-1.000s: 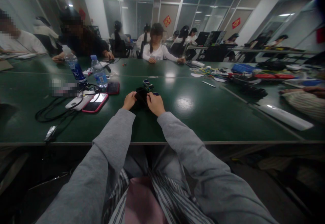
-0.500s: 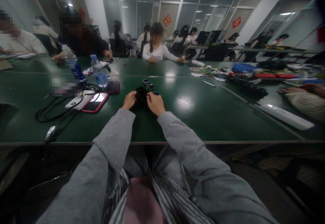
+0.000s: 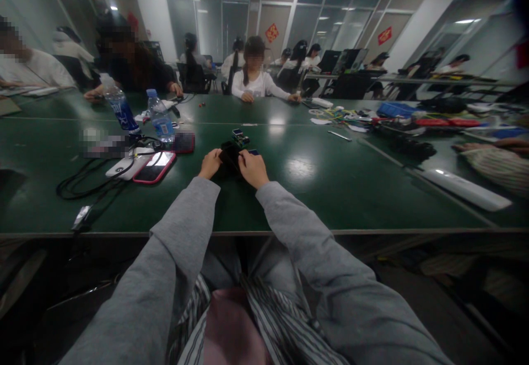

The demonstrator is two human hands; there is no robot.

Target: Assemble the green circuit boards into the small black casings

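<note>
Between my two hands is a black, box-like object (image 3: 230, 156), too dark to make out its kind. My left hand (image 3: 211, 164) grips its left side with closed fingers. On the other side, my right hand (image 3: 253, 167) pinches its right edge between thumb and fingers. Just beyond the black object, a small green circuit board with parts on it (image 3: 239, 137) lies on the table. A small blue piece (image 3: 253, 152) shows partly behind my right hand, which hides the rest of it.
On the green table (image 3: 330, 188), a red-edged phone (image 3: 155, 167), black cables (image 3: 78, 180) and two bottles, one a clear water bottle (image 3: 160, 117), are at left. A long white object (image 3: 467, 189) and a heap of wires (image 3: 343, 116) lie right. People sit across the table.
Both hands stay in place on the black object, with hardly any visible motion. At the far right, more of a blue item shows on the table.
</note>
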